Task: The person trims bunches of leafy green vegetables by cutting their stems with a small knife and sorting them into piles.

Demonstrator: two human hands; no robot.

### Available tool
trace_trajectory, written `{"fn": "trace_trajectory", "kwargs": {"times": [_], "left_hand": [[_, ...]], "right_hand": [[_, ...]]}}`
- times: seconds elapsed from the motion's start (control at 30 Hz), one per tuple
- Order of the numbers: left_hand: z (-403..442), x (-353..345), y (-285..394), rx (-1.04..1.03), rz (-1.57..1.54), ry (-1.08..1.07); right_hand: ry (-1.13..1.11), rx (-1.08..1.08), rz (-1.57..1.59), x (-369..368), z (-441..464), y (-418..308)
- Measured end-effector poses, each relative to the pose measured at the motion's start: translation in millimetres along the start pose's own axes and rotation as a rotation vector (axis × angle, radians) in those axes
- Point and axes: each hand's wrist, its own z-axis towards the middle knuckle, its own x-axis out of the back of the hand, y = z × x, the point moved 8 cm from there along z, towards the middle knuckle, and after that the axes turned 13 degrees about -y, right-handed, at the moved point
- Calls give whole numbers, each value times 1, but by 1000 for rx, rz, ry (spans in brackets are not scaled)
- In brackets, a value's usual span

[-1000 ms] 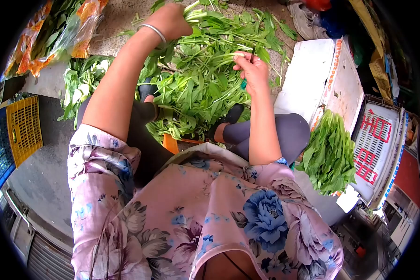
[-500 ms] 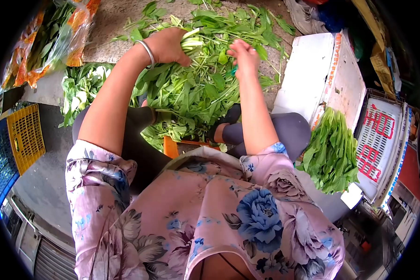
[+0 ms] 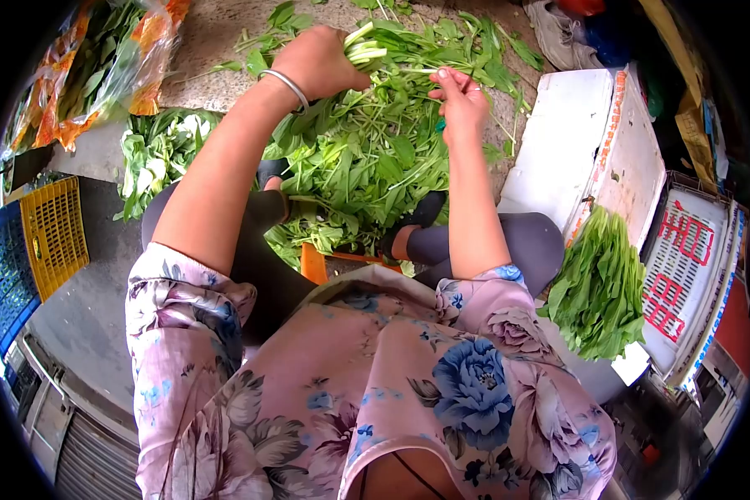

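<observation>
My left hand (image 3: 321, 67), a metal bangle at its wrist, is closed around a bunch of leafy greens (image 3: 364, 50); the pale cut stems poke out past the thumb, and leaves trail beneath the hand. To the right, my right hand (image 3: 462, 104) pinches the end of a thin green stem (image 3: 421, 71) between thumb and fingertips. A small teal item (image 3: 440, 125) shows at its palm, too little visible to name. Below both hands lies a loose heap of leafy greens (image 3: 350, 171), spread between my knees.
Bunched greens (image 3: 598, 287) lean by a white foam box (image 3: 558, 133) at right, near a white crate (image 3: 675, 250) with red marks. At left are pale-stemmed greens (image 3: 154, 154), a plastic bag of leaves (image 3: 133, 62) and a yellow crate (image 3: 54, 233). Shoes (image 3: 558, 37) lie at the back.
My right hand has closed its fingertips on a thin stem. My left hand still grips the bunch. The whole view has shifted slightly, with things appearing a little farther right.
</observation>
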Motion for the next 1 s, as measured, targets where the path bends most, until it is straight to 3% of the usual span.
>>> {"fn": "trace_trajectory", "kwargs": {"times": [0.1, 0.23, 0.3, 0.43, 0.57, 0.67, 0.8, 1.0], "left_hand": [[2, -16, 18, -226, -217, -32], [0, -30, 23, -240, -373, -115], [-3, -28, 26, -248, -416, -118], [-4, -31, 21, -196, -569, -217], [3, -39, 21, -304, -683, -294], [3, -42, 22, -374, -818, -337], [2, -40, 21, -319, -743, -365], [-5, -37, 28, -333, -798, -347]], "right_hand": [[-181, 65, 14, -31, -28, -21], [-281, 0, 240, -47, -46, -28], [-277, 4, 169, -43, -49, -33], [-485, -58, 313, -56, -59, -39], [-539, -103, 374, -62, -63, -34], [-667, -217, 594, -66, -61, -22], [-576, -275, 454, -59, -61, -11], [-458, -85, 368, -63, -60, -28]]}}
